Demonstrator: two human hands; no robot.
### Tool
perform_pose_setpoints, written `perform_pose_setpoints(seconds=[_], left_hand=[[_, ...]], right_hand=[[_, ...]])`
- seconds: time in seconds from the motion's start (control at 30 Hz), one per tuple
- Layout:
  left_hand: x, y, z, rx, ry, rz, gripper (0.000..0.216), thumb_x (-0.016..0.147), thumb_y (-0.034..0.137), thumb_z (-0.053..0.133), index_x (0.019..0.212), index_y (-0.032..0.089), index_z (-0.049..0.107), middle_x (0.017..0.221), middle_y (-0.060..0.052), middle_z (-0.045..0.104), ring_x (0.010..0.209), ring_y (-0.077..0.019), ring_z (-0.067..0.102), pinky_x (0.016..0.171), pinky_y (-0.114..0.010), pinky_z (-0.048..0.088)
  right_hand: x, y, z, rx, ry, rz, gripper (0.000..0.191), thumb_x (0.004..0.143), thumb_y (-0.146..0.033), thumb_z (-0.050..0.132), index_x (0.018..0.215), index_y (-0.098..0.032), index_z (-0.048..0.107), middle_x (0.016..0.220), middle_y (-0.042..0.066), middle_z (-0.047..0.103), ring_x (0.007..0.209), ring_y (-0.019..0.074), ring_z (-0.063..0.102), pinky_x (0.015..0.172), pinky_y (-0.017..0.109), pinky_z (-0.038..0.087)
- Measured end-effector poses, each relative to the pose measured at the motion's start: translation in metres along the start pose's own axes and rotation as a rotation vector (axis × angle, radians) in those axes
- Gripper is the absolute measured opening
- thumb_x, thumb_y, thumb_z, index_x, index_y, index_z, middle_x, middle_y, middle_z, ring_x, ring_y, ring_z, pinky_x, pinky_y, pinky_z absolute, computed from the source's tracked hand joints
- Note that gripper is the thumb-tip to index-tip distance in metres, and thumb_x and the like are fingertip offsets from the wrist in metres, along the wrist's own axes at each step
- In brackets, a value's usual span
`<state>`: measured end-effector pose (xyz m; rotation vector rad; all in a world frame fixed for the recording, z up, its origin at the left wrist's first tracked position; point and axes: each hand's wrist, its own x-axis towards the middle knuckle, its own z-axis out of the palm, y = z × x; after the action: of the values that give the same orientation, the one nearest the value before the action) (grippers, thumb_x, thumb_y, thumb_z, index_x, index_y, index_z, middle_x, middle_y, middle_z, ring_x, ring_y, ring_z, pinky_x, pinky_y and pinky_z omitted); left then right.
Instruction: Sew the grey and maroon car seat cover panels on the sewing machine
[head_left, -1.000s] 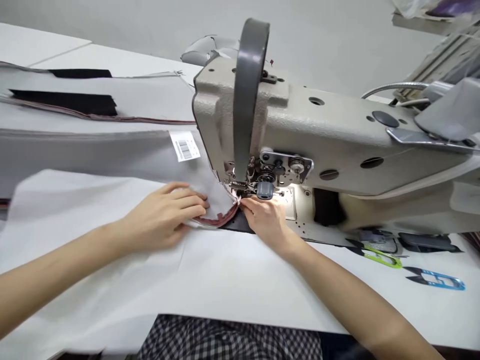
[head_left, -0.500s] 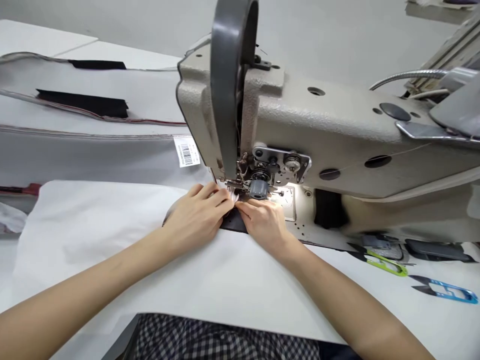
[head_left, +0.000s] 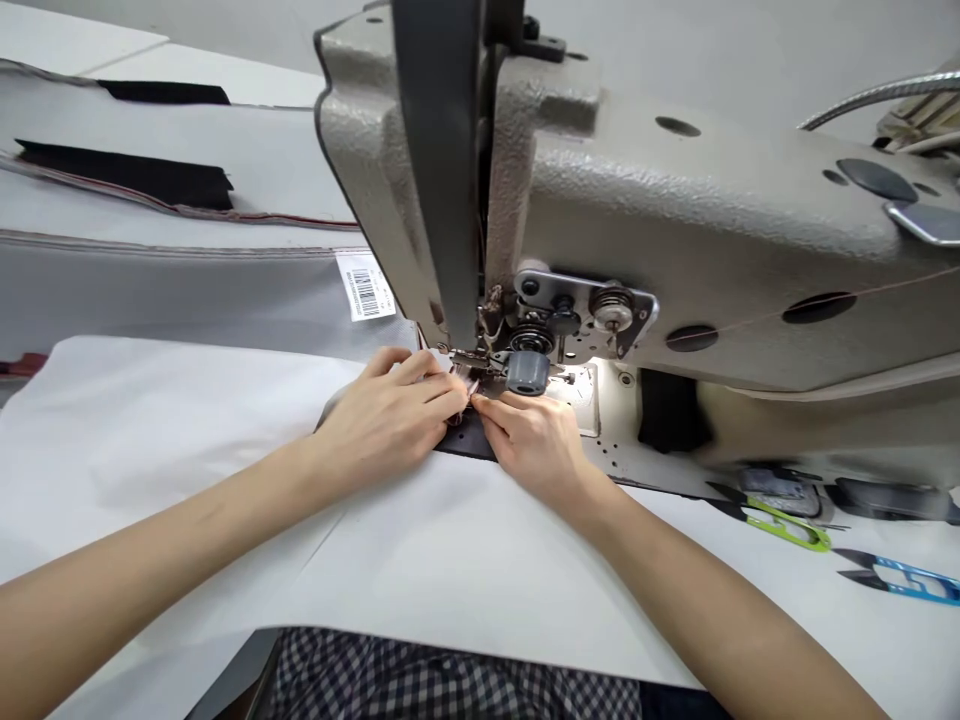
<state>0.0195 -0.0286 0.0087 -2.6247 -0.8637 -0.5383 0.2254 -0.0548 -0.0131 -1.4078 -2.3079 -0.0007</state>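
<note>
A grey industrial sewing machine [head_left: 675, 220] stands over the work. My left hand [head_left: 390, 410] is closed, its bent fingers gripping the edge of a large white fabric [head_left: 180, 430] just left of the presser foot. Close beside it, my right hand [head_left: 536, 440] pinches the same edge, thumb and fingertips drawn together. Between the fingertips shows a small piece of the layered edge, partly lit by the machine's lamp. The needle is hidden behind the head and my fingers. Both wrists rest low over the white work surface.
Green thread snips [head_left: 787, 525] and blue thread snips [head_left: 900, 577] lie to the right. Behind on the left are grey-white fabric panels [head_left: 187, 290] with black strips [head_left: 127, 175] and a barcode label [head_left: 365, 287]. A black strip [head_left: 673, 410] hangs beneath the machine arm.
The camera has come closer, so the machine looks larger. Both hands stay at the presser foot, with the fingers shifted only slightly along the fabric edge.
</note>
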Motion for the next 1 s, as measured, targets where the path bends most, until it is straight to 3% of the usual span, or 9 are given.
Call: perform_pose_setpoints(seconds=[0.2, 0.33, 0.43, 0.57, 0.67, 0.8, 0.9, 1.0], left_hand=[[0.002, -0.002, 0.014, -0.007, 0.165, 0.031, 0.012, 0.090, 0.014, 0.053, 0.084, 0.018, 0.062, 0.083, -0.003, 0.068, 0.087, -0.0210, 0.057, 0.074, -0.035, 0.046], [0.004, -0.004, 0.022, -0.006, 0.200, 0.034, 0.007, 0.090, 0.015, 0.056, 0.086, 0.018, 0.061, 0.081, -0.005, 0.067, 0.081, -0.0221, 0.057, 0.070, -0.035, 0.045], [0.002, -0.004, 0.022, -0.089, 0.184, -0.025, 0.007, 0.089, 0.020, 0.058, 0.095, 0.016, 0.060, 0.087, -0.006, 0.066, 0.084, -0.0221, 0.059, 0.070, -0.033, 0.047], [0.000, -0.001, 0.020, -0.102, 0.158, -0.219, 0.043, 0.089, 0.050, 0.061, 0.109, 0.013, 0.059, 0.105, -0.012, 0.062, 0.087, -0.0242, 0.061, 0.058, -0.032, 0.045], [0.005, 0.001, 0.017, -0.053, 0.123, -0.309, 0.035, 0.093, 0.045, 0.055, 0.109, 0.014, 0.062, 0.109, -0.013, 0.062, 0.095, -0.0259, 0.062, 0.059, -0.032, 0.045], [0.017, 0.001, 0.005, -0.017, 0.000, -0.319, 0.023, 0.091, 0.035, 0.054, 0.091, 0.020, 0.071, 0.095, -0.009, 0.068, 0.103, -0.0306, 0.059, 0.070, -0.037, 0.048], [0.023, 0.002, -0.004, 0.003, -0.047, -0.253, 0.029, 0.092, 0.041, 0.054, 0.091, 0.022, 0.076, 0.093, -0.009, 0.071, 0.105, -0.0326, 0.058, 0.081, -0.044, 0.046], [0.026, 0.001, -0.007, 0.005, -0.074, -0.278, 0.029, 0.089, 0.045, 0.057, 0.094, 0.024, 0.077, 0.092, -0.009, 0.073, 0.104, -0.0321, 0.060, 0.082, -0.044, 0.046]], right_hand=[[0.000, 0.001, 0.003, -0.039, -0.013, 0.049, 0.030, 0.097, -0.021, 0.048, 0.110, -0.024, 0.075, 0.088, 0.001, 0.076, 0.069, 0.0124, 0.067, 0.060, 0.025, 0.038], [0.002, 0.001, 0.005, -0.058, 0.027, 0.089, 0.027, 0.097, -0.023, 0.050, 0.104, -0.024, 0.076, 0.090, 0.001, 0.076, 0.067, 0.0136, 0.067, 0.058, 0.027, 0.038], [0.004, 0.000, 0.001, -0.002, -0.012, 0.131, 0.025, 0.097, -0.022, 0.051, 0.105, -0.025, 0.075, 0.092, 0.001, 0.076, 0.075, 0.0152, 0.069, 0.062, 0.026, 0.041], [0.003, -0.007, -0.005, 0.084, -0.055, 0.194, 0.025, 0.095, -0.021, 0.052, 0.109, -0.021, 0.072, 0.092, 0.003, 0.074, 0.082, 0.0166, 0.067, 0.074, 0.026, 0.045], [-0.003, -0.017, -0.006, 0.063, -0.064, 0.119, 0.024, 0.095, -0.019, 0.050, 0.104, -0.020, 0.072, 0.097, 0.006, 0.069, 0.088, 0.0194, 0.063, 0.084, 0.031, 0.045], [-0.014, -0.041, -0.007, 0.011, -0.143, 0.026, 0.027, 0.092, -0.019, 0.053, 0.113, -0.018, 0.070, 0.114, 0.011, 0.062, 0.106, 0.0272, 0.054, 0.093, 0.040, 0.045], [-0.024, -0.065, -0.006, 0.023, -0.185, 0.060, 0.047, 0.091, -0.029, 0.059, 0.131, -0.005, 0.059, 0.132, 0.019, 0.054, 0.118, 0.0340, 0.047, 0.102, 0.047, 0.043], [-0.033, -0.088, 0.000, 0.056, -0.220, 0.095, 0.073, 0.092, -0.038, 0.059, 0.147, 0.006, 0.038, 0.148, 0.026, 0.041, 0.134, 0.0387, 0.037, 0.114, 0.050, 0.035]])
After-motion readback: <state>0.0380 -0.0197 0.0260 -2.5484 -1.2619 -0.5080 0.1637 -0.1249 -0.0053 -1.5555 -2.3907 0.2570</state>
